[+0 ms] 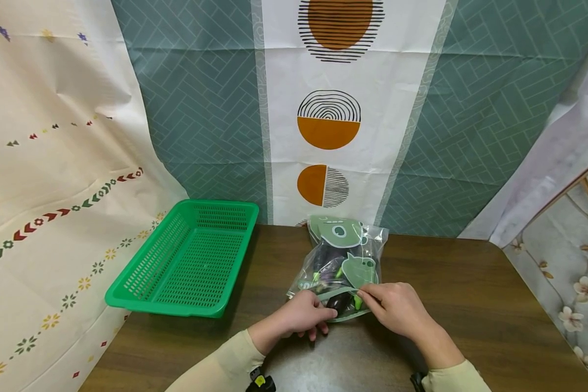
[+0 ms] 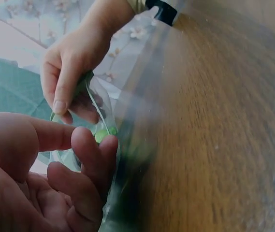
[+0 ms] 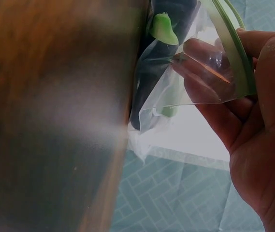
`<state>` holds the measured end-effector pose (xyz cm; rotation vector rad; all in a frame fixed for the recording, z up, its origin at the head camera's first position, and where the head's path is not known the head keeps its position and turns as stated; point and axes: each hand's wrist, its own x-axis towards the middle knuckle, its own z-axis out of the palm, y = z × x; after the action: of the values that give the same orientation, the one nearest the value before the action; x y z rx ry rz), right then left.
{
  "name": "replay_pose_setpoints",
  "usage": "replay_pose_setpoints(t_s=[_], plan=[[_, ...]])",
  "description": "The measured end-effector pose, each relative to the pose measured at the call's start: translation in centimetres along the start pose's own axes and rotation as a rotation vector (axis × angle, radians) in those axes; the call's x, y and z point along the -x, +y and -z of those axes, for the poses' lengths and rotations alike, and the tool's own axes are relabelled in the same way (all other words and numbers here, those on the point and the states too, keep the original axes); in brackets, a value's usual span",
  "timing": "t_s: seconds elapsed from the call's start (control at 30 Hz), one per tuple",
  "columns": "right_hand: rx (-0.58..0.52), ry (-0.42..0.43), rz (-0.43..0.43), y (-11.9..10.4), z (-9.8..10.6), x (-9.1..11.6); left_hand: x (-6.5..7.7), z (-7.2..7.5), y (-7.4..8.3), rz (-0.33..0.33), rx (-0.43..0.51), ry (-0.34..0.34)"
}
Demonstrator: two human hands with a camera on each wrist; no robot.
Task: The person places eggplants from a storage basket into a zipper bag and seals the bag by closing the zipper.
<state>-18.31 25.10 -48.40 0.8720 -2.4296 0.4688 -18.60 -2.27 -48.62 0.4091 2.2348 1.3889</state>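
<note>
A clear zip bag with green animal prints lies on the table, its green-edged mouth spread toward me. Dark eggplants with green caps fill it; one shows at the opening. My left hand pinches the mouth's left side, with its other fingers loosely curled below. On the right side, my right hand pinches the rim between thumb and fingers. The right wrist view shows the green zip strip under that thumb, with fingers behind the clear plastic and an eggplant inside.
A green plastic basket with slotted sides stands left of the bag. Patterned cloth hangs behind the brown wooden table, and flowered fabric borders its right side.
</note>
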Motion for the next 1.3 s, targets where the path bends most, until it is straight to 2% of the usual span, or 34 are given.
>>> replay_pose_setpoints(t_s=[0.27,0.7,0.87,1.3], plan=[[0.007,0.001,0.002,0.1,0.0,0.0,-0.1,-0.1,0.0,-0.01,0.143,-0.065],[0.001,-0.005,0.002,0.1,0.0,-0.1,-0.7,0.0,-0.2,0.003,0.384,-0.262],[-0.003,-0.006,-0.002,0.0,0.1,-0.1,-0.7,-0.1,-0.2,0.015,0.411,-0.327],[0.001,0.002,0.003,0.0,0.1,-0.1,-1.2,0.1,-0.5,0.036,0.426,-0.409]])
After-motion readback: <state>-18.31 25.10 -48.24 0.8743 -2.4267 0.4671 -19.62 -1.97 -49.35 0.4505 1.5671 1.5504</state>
